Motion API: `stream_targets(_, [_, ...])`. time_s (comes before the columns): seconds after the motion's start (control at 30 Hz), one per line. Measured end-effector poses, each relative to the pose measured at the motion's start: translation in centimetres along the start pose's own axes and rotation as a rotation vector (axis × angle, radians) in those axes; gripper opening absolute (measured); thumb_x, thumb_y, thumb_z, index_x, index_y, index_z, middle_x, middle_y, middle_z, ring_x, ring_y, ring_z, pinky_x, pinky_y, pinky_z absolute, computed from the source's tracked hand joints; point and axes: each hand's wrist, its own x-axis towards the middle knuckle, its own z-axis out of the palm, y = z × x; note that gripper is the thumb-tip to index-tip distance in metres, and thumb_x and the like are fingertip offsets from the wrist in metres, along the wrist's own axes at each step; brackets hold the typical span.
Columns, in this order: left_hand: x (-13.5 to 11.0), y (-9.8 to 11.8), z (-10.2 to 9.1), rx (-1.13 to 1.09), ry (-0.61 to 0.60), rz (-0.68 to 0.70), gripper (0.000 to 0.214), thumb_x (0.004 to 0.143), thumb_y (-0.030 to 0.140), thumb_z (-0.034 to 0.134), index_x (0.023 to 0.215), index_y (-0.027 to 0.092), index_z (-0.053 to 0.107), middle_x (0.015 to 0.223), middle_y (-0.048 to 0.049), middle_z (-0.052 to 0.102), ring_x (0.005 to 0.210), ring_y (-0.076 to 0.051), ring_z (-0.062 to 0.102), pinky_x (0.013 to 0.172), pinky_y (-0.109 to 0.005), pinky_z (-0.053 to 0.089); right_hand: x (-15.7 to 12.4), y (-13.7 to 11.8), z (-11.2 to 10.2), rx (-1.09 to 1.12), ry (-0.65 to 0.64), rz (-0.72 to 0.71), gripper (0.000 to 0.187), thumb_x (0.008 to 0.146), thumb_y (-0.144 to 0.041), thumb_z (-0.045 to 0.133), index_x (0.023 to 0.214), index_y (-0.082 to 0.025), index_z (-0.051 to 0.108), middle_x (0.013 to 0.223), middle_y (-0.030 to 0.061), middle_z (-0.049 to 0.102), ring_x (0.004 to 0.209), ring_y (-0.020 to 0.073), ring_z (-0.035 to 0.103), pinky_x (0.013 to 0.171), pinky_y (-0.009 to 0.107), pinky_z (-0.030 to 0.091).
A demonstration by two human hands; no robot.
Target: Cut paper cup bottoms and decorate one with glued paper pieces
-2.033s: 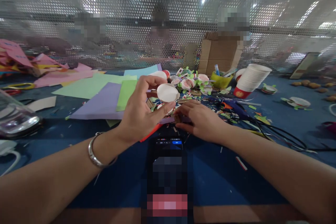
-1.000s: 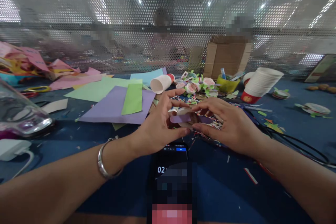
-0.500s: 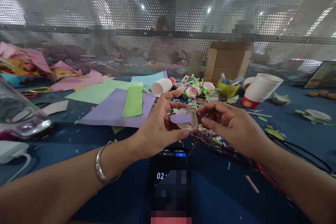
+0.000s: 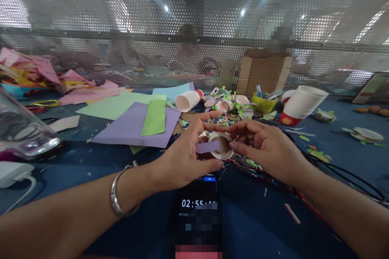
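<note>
Both hands meet over the blue table, a little above a phone (image 4: 199,214). My left hand (image 4: 185,153) pinches a small purple paper strip (image 4: 208,146) against a round white paper-cup bottom (image 4: 223,147) with a brown inside. My right hand (image 4: 267,149) grips the same round piece from the right with thumb and fingertips. A silver bracelet (image 4: 117,194) sits on my left wrist.
Purple, green and pink paper sheets (image 4: 133,123) lie to the left. A tipped white cup (image 4: 187,100), finished paper flowers (image 4: 226,103), a yellow bowl (image 4: 263,103) and a cup stack (image 4: 300,103) sit behind. Paper scraps and black cables (image 4: 340,166) lie right. A perforated screen (image 4: 194,28) stands behind.
My left hand lowered the white round piece. My right hand picked up a purple strip from the table and brought it to the piece. Both hands now hold them together.
</note>
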Motion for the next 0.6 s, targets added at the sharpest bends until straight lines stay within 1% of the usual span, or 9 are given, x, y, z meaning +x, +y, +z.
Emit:
stream_targets(0.07, [0.05,0.08,-0.07,-0.005,0.005,-0.015,0.081,0.08,0.013,0.082,0.145,0.033,0.036,0.144,-0.0098,0.05,0.119,-0.024,0.066,0.095,-0.036,0.061,-0.04,-0.1,-0.09,0.02,-0.001,0.0,0.022,0.091,-0.036,0.072,0.109,-0.023,0.069,0.098,0.0035,0.078,0.087,0.0202,0.073,0.077,0.036,0.057])
stream_targets(0.17, [0.21,0.2,-0.21,0.028,0.034,-0.023,0.082,0.08,0.017,0.084,0.145,0.031,0.037,0.143,-0.0104,0.052,0.122,-0.025,0.065,0.096,-0.036,0.061,0.0,-0.23,-0.31,0.011,0.004,0.014,0.024,0.091,-0.04,0.071,0.108,-0.022,0.068,0.095,0.0041,0.077,0.083,0.0193,0.072,0.074,0.034,0.057])
stream_targets(0.27, [0.39,0.38,-0.28,0.053,0.065,-0.01,0.083,0.079,0.019,0.085,0.145,0.028,0.036,0.14,-0.0114,0.053,0.12,-0.024,0.065,0.093,-0.033,0.061,0.08,-0.31,-0.51,-0.013,-0.001,0.032,0.026,0.093,-0.042,0.069,0.107,-0.021,0.068,0.092,0.0039,0.076,0.077,0.0173,0.07,0.069,0.032,0.056])
stream_targets(0.4, [0.53,0.52,-0.31,0.046,0.111,0.014,0.082,0.079,0.018,0.086,0.143,0.027,0.035,0.133,-0.0104,0.055,0.12,-0.022,0.064,0.093,-0.03,0.061,0.05,-0.27,-0.56,0.029,-0.015,0.049,0.026,0.095,-0.042,0.067,0.109,-0.021,0.067,0.092,0.0035,0.076,0.077,0.0158,0.07,0.069,0.03,0.056])
stream_targets(0.5, [0.54,0.53,-0.37,0.065,0.119,0.018,0.082,0.078,0.021,0.087,0.142,0.026,0.037,0.133,-0.0121,0.055,0.121,-0.025,0.064,0.093,-0.033,0.062,-0.02,-0.23,-0.5,0.052,-0.007,0.053,0.024,0.094,-0.04,0.068,0.108,-0.021,0.067,0.088,0.0022,0.075,0.073,0.0144,0.068,0.066,0.028,0.055])
stream_targets(0.6, [0.45,0.55,-0.4,0.063,0.095,0.034,0.081,0.078,0.02,0.087,0.142,0.026,0.038,0.136,-0.0126,0.054,0.123,-0.026,0.064,0.097,-0.036,0.061,0.0,-0.25,-0.49,0.069,-0.005,0.059,0.024,0.094,-0.04,0.068,0.108,-0.02,0.067,0.083,0.0014,0.074,0.07,0.0141,0.067,0.064,0.028,0.055])
